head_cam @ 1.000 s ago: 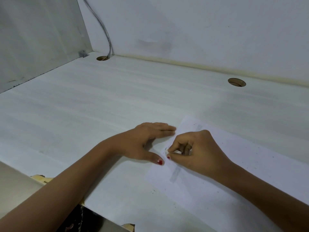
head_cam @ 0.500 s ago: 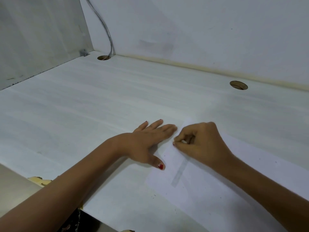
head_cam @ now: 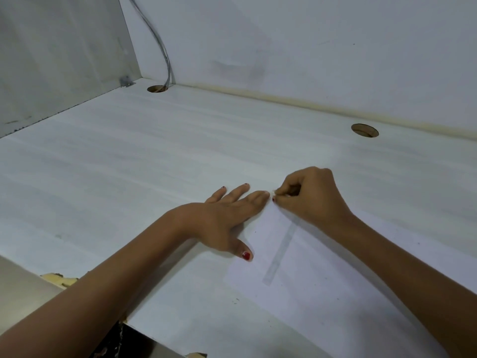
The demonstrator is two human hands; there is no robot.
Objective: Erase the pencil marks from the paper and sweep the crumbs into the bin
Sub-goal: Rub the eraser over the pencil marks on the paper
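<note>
Paper (head_cam: 335, 293), one white sheet, lies flat on the desk (head_cam: 129, 177) at the right, close to the near edge and turned at a slant. One grey band (head_cam: 281, 254) runs along its left part. A few dark specks (head_cam: 255, 231) dot the sheet, and a few more lie on the desk just beside its near corner.

The desk is white with a faint grain. Two round holes are cut in it: one (head_cam: 157, 89) in the far left corner and one (head_cam: 364, 130) farther right, near the back. One grey cable (head_cam: 160, 47) comes down the wall into the left hole. A white back wall (head_cam: 309, 47) and a grey side panel (head_cam: 51, 60) close the desk in, with one small metal bracket (head_cam: 126, 80) where they meet. A yellowish strip (head_cam: 284, 99) runs along the joint at the back. The desk's near edge (head_cam: 62, 279) is chipped and shows yellow.

Two hands are in view. The left hand (head_cam: 227, 215) lies released and flat, fingers straight, its forefinger and red-nailed thumb at the paper's left edge. The right hand (head_cam: 309, 200) is clenched at the paper's far corner, thumb and forefinger pinched together beside the left fingertips; whether anything sits between them cannot be told.
</note>
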